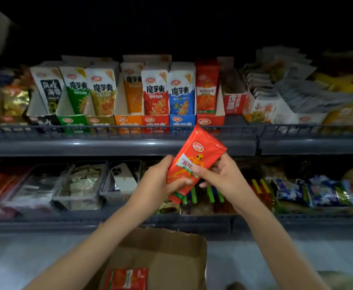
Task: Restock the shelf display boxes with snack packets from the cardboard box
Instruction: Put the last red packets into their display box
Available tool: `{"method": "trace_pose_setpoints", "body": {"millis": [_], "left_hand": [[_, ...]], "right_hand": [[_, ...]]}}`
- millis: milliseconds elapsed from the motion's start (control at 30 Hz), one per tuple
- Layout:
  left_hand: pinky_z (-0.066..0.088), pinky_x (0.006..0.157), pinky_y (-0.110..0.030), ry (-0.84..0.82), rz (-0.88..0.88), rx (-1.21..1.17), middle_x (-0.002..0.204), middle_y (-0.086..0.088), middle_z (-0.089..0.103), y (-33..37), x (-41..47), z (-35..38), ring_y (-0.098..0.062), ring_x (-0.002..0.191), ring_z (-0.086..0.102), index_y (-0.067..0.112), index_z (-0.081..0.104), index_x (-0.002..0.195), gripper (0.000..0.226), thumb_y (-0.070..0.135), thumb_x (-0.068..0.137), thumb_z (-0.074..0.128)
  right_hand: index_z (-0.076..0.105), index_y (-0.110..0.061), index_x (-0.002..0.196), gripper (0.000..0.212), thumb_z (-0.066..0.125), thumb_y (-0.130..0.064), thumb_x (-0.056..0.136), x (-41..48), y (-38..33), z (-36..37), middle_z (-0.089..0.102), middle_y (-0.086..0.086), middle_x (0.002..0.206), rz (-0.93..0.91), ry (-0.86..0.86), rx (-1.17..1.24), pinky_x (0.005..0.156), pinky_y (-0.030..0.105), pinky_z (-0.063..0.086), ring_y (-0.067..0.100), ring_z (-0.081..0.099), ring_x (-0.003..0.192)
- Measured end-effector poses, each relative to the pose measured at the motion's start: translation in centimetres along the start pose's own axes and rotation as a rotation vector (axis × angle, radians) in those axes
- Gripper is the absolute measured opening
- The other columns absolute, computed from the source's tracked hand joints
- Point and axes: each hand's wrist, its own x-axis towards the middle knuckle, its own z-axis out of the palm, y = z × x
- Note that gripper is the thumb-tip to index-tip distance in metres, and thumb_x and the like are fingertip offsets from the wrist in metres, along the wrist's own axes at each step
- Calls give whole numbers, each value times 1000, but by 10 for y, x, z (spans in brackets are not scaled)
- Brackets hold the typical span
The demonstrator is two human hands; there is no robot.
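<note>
A stack of red snack packets (196,155) is held tilted in front of the shelves. My left hand (161,181) grips its lower left edge, and my right hand (219,174) holds the right side, thumb across the front. Directly above it on the upper shelf stands a red display box (210,121) with matching red packets (206,91) upright inside. The open cardboard box (171,256) lies below my arms, and more red packets (127,279) show inside it.
A row of display boxes (127,120) in black, green, gold, orange, red and blue lines the upper shelf behind a wire rail (108,128). On the lower shelf are clear bins (79,185), one with a phone (123,176), and loose packets (317,191) at the right.
</note>
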Motion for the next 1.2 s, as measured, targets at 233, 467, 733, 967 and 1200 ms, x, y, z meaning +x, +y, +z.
{"method": "trace_pose_setpoints", "body": {"millis": [233, 467, 733, 967, 1200], "left_hand": [[46, 72, -30, 139, 339, 313, 109, -4, 64, 27, 79, -3, -20, 95, 62, 10, 47, 121, 47, 30, 84, 68], [31, 104, -43, 444, 672, 828, 126, -13, 57, 6, 152, 3, -28, 121, 46, 8, 53, 125, 47, 5, 79, 67], [26, 107, -41, 422, 660, 1019, 125, -4, 62, -26, 152, 38, -18, 123, 49, 12, 50, 129, 40, 27, 92, 42], [30, 104, -41, 436, 687, 987, 129, -3, 57, -30, 152, 38, -17, 127, 41, 14, 46, 134, 46, 24, 89, 45], [32, 101, -41, 411, 643, 973, 127, -3, 59, -31, 154, 40, -18, 127, 41, 14, 42, 134, 45, 28, 91, 39]], "right_hand": [[55, -18, 100, 30, 67, 3, 81, 47, -43, -31, 67, -2, 91, -324, 208, -148, 66, 24, 55, 8, 66, 80], [48, -19, 101, 24, 63, -5, 88, 86, -91, -72, 59, -11, 96, -602, 481, -304, 84, 11, 44, -6, 59, 92], [44, -16, 108, 34, 60, 4, 86, 145, -97, -83, 58, -9, 100, -494, 340, -247, 81, 16, 48, -8, 59, 88], [42, -14, 114, 37, 63, -2, 86, 184, -79, -85, 58, 1, 108, -372, 248, -414, 89, 26, 48, 13, 57, 102], [42, -7, 119, 38, 62, -1, 87, 197, -90, -76, 58, 4, 107, -284, 120, -372, 73, 14, 51, 10, 59, 93]]}}
